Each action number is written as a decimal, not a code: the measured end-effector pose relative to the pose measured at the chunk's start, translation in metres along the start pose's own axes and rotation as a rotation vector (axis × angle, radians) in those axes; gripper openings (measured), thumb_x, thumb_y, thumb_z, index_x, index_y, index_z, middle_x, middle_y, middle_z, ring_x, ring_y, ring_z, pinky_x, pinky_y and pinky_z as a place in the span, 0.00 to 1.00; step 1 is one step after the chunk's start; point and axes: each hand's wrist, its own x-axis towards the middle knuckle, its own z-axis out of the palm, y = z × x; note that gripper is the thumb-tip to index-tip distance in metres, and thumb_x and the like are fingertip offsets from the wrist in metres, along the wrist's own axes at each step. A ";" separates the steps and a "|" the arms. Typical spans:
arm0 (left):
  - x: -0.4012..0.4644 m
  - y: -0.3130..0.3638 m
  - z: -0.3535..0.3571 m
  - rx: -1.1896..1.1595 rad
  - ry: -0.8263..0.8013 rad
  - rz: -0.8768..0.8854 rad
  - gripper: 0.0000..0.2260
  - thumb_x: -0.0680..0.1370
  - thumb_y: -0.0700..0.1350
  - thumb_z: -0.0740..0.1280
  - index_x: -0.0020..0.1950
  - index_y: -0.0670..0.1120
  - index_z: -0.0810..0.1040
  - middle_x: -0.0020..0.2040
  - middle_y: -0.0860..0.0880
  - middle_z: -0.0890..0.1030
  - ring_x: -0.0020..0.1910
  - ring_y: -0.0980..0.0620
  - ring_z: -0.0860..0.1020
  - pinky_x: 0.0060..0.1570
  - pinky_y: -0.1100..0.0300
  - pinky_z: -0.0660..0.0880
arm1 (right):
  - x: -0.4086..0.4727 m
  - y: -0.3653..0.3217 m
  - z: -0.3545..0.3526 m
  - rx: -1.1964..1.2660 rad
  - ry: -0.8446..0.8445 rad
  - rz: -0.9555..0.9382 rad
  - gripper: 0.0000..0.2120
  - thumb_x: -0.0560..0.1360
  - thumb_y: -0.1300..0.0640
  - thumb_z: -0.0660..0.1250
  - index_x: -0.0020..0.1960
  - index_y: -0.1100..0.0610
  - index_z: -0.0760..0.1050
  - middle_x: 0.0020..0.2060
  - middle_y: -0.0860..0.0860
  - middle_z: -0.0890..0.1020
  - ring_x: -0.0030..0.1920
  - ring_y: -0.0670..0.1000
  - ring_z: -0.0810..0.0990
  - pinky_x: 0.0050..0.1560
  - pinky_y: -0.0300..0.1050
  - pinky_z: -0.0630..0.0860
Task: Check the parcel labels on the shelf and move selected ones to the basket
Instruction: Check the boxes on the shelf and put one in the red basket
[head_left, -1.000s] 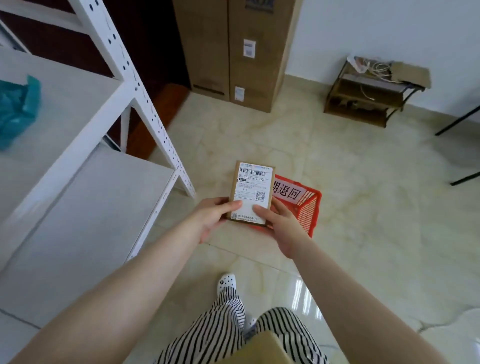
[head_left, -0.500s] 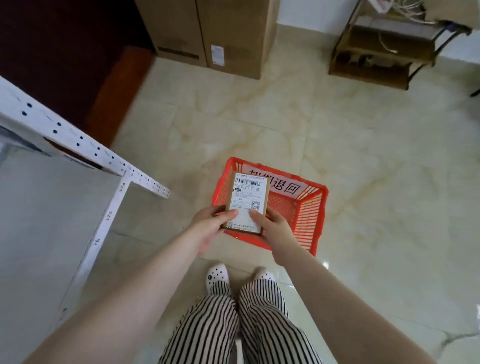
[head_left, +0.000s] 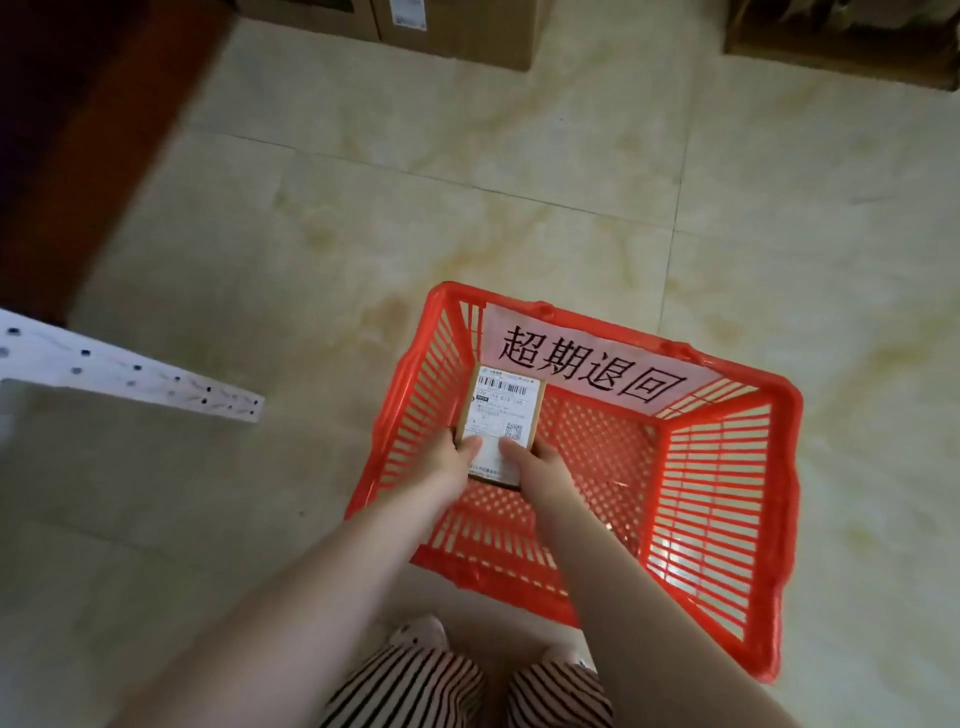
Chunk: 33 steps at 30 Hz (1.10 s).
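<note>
Both hands, left hand (head_left: 451, 453) and right hand (head_left: 540, 464), grasp the parcel (head_left: 500, 418) inside the basket (head_left: 784, 415) (seemingly otherwise empty), not yet released.

labelled parcel (head_left: 500, 422) inside red basket (head_left: 727, 519)

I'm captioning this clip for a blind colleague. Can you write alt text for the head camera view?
Two bare hands, left hand and right hand, hold a small brown cardboard parcel with a white barcode label inside a red slatted plastic basket standing on a beige tiled floor. A white paper sign with black Chinese characters hangs on the basket's far wall.
</note>
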 end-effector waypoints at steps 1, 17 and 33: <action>0.015 -0.002 0.007 0.016 -0.001 -0.019 0.18 0.82 0.50 0.60 0.67 0.42 0.74 0.65 0.42 0.78 0.63 0.43 0.76 0.59 0.56 0.70 | 0.017 0.006 0.002 -0.017 0.015 -0.004 0.15 0.79 0.57 0.67 0.65 0.57 0.74 0.57 0.54 0.84 0.54 0.54 0.83 0.50 0.44 0.79; 0.109 -0.031 0.044 0.060 0.078 -0.057 0.19 0.81 0.51 0.61 0.65 0.38 0.74 0.63 0.40 0.78 0.62 0.40 0.76 0.58 0.54 0.70 | 0.113 0.040 0.018 -0.137 0.111 -0.103 0.20 0.78 0.55 0.68 0.67 0.59 0.74 0.58 0.55 0.83 0.56 0.54 0.82 0.55 0.47 0.78; 0.115 -0.033 0.052 0.045 0.137 0.014 0.17 0.78 0.48 0.67 0.64 0.40 0.74 0.63 0.43 0.79 0.62 0.43 0.77 0.56 0.58 0.70 | 0.128 0.041 0.026 -0.224 0.126 -0.099 0.22 0.80 0.50 0.64 0.71 0.57 0.70 0.64 0.55 0.79 0.61 0.56 0.79 0.59 0.50 0.76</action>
